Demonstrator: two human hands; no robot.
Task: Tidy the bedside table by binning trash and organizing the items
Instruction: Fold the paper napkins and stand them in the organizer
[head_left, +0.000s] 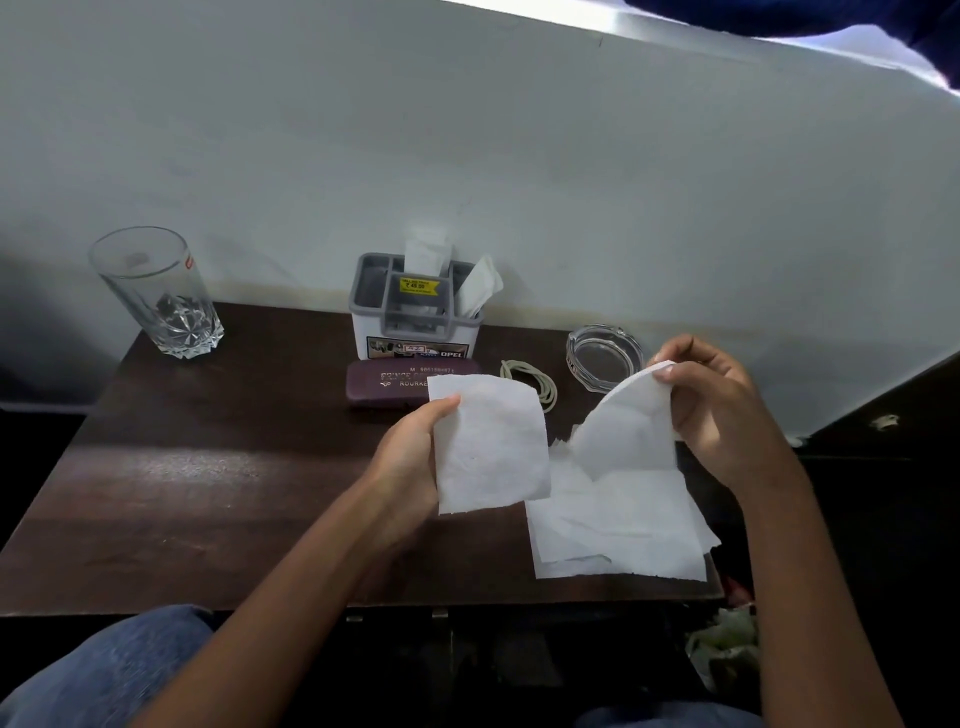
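Over the dark wooden bedside table (208, 493), my left hand (410, 457) pinches one white tissue sheet (493, 447) by its left edge. My right hand (722, 410) pinches the top corner of a second tissue sheet (628, 426), lifting it off a loose pile of tissues (618, 530) at the table's right front. A grey and white organizer caddy (415, 312) with tissues standing in it sits at the back. In front of it lies a maroon spectacle case (395, 384).
An empty drinking glass (161, 296) stands at the back left corner. A glass ashtray (605, 356) and a coil of pale rubber bands (530, 382) lie at the back right. A bag with crumpled waste (722, 644) sits on the floor below the table's right edge.
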